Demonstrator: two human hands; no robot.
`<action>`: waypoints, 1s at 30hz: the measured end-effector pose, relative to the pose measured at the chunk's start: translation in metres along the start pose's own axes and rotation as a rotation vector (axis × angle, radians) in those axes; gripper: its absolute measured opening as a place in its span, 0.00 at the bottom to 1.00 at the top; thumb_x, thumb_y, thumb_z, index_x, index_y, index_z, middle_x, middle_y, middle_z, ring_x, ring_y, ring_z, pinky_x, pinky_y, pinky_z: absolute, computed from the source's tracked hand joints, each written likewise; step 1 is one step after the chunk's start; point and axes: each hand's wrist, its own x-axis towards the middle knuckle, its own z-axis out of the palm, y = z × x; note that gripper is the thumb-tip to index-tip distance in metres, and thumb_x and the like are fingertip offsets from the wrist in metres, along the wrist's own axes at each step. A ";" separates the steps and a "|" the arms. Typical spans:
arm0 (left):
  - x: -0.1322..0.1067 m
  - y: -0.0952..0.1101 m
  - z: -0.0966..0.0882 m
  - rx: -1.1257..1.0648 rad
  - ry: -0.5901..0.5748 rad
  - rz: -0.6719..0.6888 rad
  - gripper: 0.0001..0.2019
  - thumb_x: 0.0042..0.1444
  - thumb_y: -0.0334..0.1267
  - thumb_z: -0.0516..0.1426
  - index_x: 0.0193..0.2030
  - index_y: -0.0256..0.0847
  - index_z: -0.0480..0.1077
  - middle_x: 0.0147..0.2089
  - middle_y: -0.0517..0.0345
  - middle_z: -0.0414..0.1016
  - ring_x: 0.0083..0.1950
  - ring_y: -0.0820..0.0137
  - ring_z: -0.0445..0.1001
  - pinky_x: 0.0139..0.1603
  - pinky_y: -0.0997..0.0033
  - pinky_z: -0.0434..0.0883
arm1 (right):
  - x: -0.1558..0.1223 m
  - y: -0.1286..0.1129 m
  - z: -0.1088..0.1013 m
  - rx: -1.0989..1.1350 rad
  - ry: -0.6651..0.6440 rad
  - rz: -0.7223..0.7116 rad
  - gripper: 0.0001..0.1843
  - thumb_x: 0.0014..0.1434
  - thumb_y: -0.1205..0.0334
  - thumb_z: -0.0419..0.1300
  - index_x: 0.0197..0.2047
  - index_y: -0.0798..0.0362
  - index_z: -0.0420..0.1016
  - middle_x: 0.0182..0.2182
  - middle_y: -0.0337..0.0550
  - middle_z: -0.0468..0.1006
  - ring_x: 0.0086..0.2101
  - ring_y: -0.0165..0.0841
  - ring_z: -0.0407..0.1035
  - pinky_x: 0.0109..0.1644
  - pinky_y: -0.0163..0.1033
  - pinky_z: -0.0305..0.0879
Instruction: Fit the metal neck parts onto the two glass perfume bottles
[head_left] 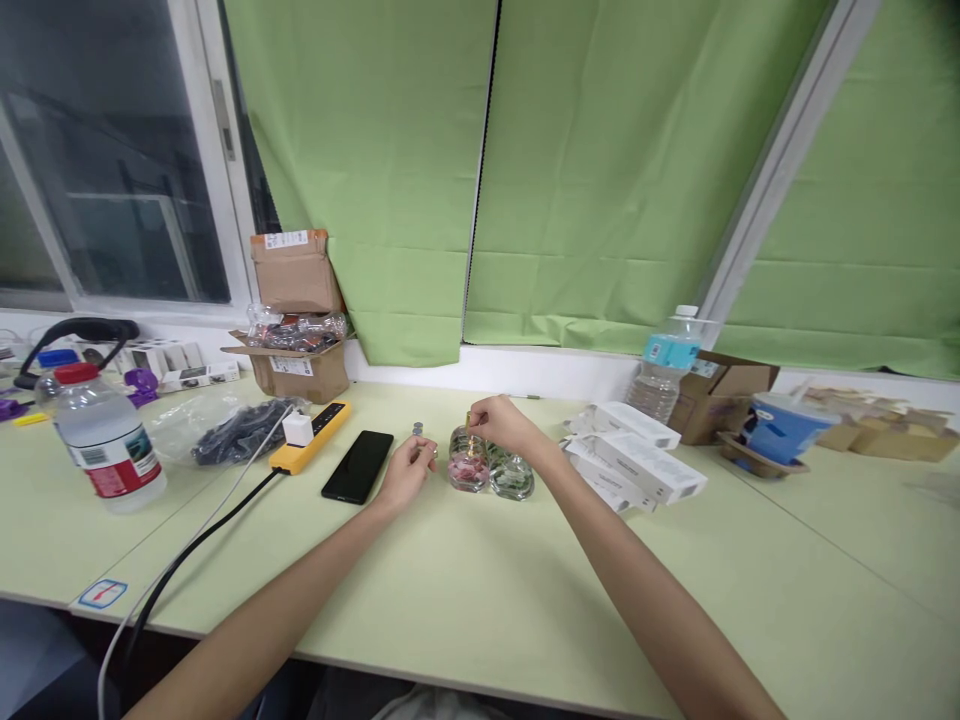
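Note:
Two short clear glass bottles stand in front of me, one with pink contents [469,474] and one with green contents [513,479]. More glass stands close behind them, partly hidden by my right hand [501,424]. That hand is closed in a pinch just above the pink bottle, on a small gold-coloured piece [469,420]. To the left of the bottles, my left hand [407,472] is also pinched together, low over the table. Something small and shiny shows at its fingertips, too small to name. Small round grey discs [418,428] lie just beyond it.
A black phone [358,467] and a yellow power strip [310,438] lie on the left, near a red-capped bottle [107,440]. White boxes [630,465], a water bottle [666,368] and a blue tub [782,430] are on the right. Cardboard boxes [300,367] stand at the back left.

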 end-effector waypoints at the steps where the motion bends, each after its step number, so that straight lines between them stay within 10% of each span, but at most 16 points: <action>1: 0.000 0.000 0.000 0.000 0.002 0.001 0.16 0.57 0.52 0.57 0.38 0.39 0.67 0.25 0.63 0.69 0.17 0.81 0.56 0.18 0.79 0.51 | 0.000 0.000 0.000 0.006 -0.001 0.001 0.05 0.49 0.70 0.63 0.23 0.55 0.73 0.23 0.38 0.78 0.25 0.28 0.68 0.30 0.31 0.59; 30: 0.000 0.000 0.000 -0.008 0.005 -0.026 0.16 0.55 0.52 0.58 0.38 0.39 0.67 0.25 0.64 0.69 0.17 0.81 0.56 0.18 0.79 0.52 | -0.001 -0.001 -0.002 0.077 -0.062 0.058 0.04 0.49 0.70 0.62 0.24 0.57 0.76 0.24 0.41 0.79 0.26 0.29 0.68 0.30 0.31 0.61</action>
